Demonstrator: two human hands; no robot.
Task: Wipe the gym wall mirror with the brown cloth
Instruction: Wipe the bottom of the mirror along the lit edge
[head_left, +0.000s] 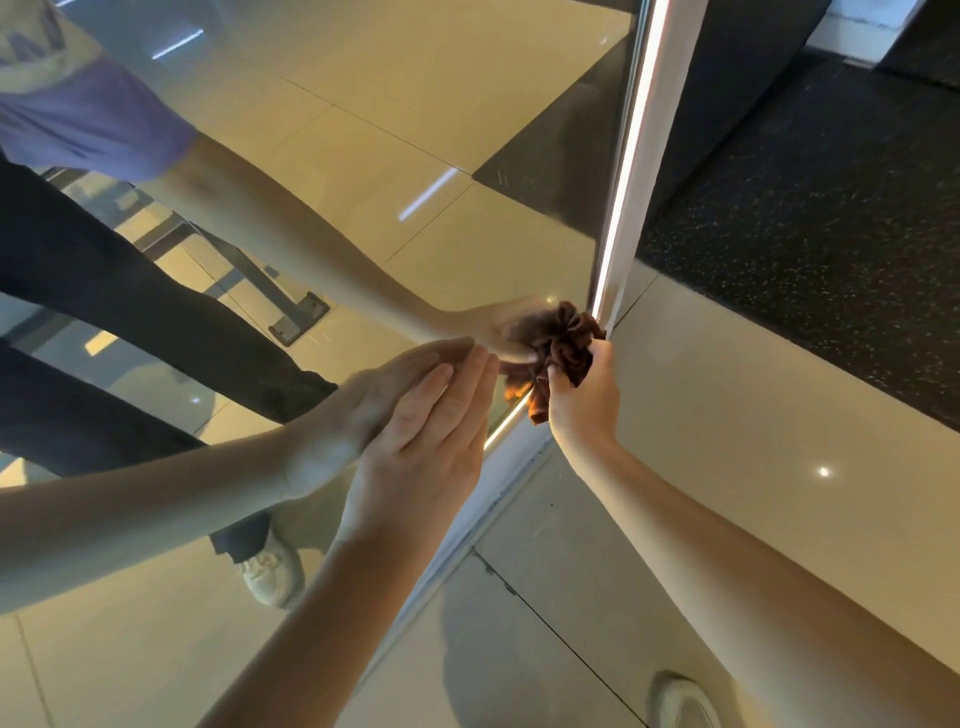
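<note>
Mirror: the mirror (363, 104) fills the left and centre of the frame, and its edge runs diagonally from the top right of centre down toward the lower middle.
Brown cloth: the brown cloth (566, 345) is bunched into a ruffled wad right of centre and is pressed against the glass at the mirror's edge. One tail hangs down below the fist.
Right hand: the right hand (584, 400) is clenched around the cloth from below, with its fingers curled into the folds.
Left hand: the left hand (431, 415) is released, with straight fingers laid flat on the glass just left of the cloth. It meets its own reflection.
Light strip: a bright lit strip (628, 156) lines the mirror's edge and passes behind the cloth.
Floor: pale glossy tiles (727, 415) cover the lower right, and dark speckled flooring (831, 208) covers the upper right.
Shoe: the toe of a light shoe (680, 701) shows at the bottom right.
Reflection: the glass shows a purple sleeve at upper left, dark trousers at left, and a pale shoe at lower left.
</note>
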